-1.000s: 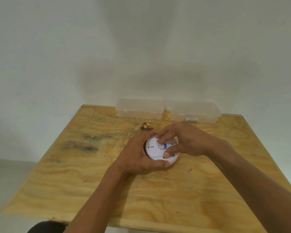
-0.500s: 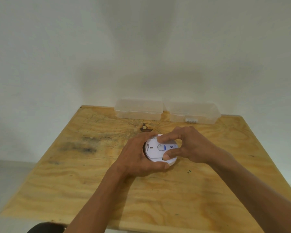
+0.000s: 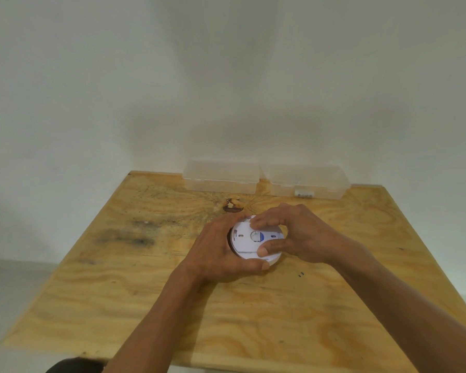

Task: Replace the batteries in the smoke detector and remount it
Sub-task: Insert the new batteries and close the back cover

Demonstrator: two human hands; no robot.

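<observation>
A round white smoke detector (image 3: 249, 240) lies near the middle of the plywood table (image 3: 253, 319), its back plate facing up with a blue mark beside a small centre disc. My left hand (image 3: 221, 251) wraps around its left and near rim, thumb along the front edge. My right hand (image 3: 296, 235) grips it from the right, index finger on the far edge of the back plate and thumb pressed on its near edge. The detector's underside and right rim are hidden by my hands.
Two clear plastic boxes stand along the table's back edge by the white wall, the left box (image 3: 222, 179) and the right box (image 3: 310, 181), which holds small white items (image 3: 304, 194). A dark knot (image 3: 232, 207) marks the wood just behind the detector.
My right hand has rotated on the back plate, fingers sliding left along its far edge; the blue mark has turned slightly. My left hand keeps its hold.
</observation>
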